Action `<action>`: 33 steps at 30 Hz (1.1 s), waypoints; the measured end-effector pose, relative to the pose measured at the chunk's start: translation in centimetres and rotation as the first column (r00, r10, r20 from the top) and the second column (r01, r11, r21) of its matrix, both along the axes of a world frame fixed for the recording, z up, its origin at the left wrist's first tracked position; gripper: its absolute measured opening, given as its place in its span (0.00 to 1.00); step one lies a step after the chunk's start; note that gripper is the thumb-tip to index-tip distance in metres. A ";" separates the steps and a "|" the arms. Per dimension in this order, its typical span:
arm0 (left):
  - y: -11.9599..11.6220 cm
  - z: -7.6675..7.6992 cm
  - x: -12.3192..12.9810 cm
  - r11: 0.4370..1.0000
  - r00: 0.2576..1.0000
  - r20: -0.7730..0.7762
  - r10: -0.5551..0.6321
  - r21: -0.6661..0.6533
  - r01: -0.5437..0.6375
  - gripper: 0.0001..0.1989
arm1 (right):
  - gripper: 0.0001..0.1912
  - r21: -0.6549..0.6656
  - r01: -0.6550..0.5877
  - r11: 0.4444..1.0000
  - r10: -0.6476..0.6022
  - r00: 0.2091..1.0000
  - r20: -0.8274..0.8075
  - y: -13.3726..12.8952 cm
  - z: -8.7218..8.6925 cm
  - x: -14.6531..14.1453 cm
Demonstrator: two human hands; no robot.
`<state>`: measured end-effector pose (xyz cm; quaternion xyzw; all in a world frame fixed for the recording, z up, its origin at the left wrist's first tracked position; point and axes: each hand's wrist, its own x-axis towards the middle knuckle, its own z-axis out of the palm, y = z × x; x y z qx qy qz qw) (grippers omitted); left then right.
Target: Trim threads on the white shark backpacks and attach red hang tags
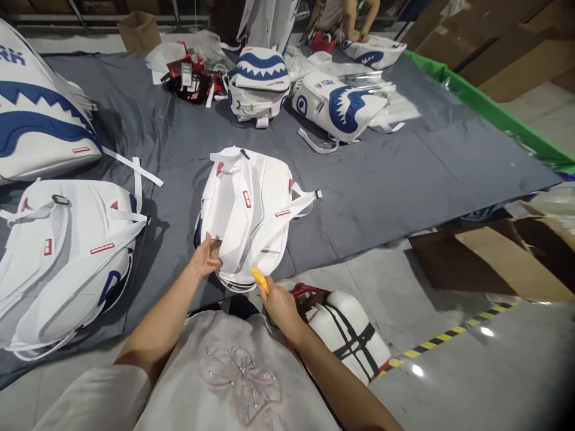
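A white backpack (274, 179) lies on the grey-covered table (359, 191) with its straps facing up and its bottom end toward me. At its lower left edge my left hand (206, 257) is closed on the fabric, thumb on top. My right hand (277, 299) grips a small yellow-orange tool (259, 279) near the backpack's lower right edge. The tool's tip is too small to make out. Red labels show on the straps, and one strap end with a black tip sticks out to the right.
More white backpacks lie left (81, 209), upper left (40, 126) and at the back (260, 78). Red straps (191, 78) sit beside plastic bags. Another person's hands (357, 35) touch a far bag. Cardboard (498, 257) and a white bag (350, 335) are right, below table level.
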<state>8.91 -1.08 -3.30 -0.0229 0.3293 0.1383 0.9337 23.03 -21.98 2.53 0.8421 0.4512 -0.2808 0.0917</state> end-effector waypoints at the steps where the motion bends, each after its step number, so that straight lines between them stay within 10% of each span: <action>1: 0.3 -0.1 -0.2 1.000 1.000 -0.005 -0.013 0.000 0.013 0.22 | 0.16 -0.013 0.051 0.999 -0.050 0.998 0.032 -0.7 0.1 0.5; 5: 1.3 -0.5 -0.6 0.998 0.997 -0.041 -0.064 -0.004 0.064 0.24 | 0.16 -0.036 0.260 0.965 -0.248 0.949 0.196 -2.6 -0.3 2.6; 12: 1.2 -1.9 0.5 0.995 0.995 -0.004 -0.103 -0.014 0.103 0.34 | 0.18 -0.028 0.216 0.976 -0.205 0.955 0.215 0.3 -2.9 4.0; 23: 1.5 -0.6 0.3 1.000 0.998 0.066 0.015 -0.003 -0.015 0.34 | 0.17 -0.017 0.267 0.964 -0.263 0.957 0.119 -2.0 -0.9 3.9; 33: 1.3 -0.3 1.9 1.000 1.000 -0.008 -0.016 0.007 0.016 0.24 | 0.18 0.004 0.380 0.925 -0.379 0.923 -0.061 -11.6 0.6 -3.0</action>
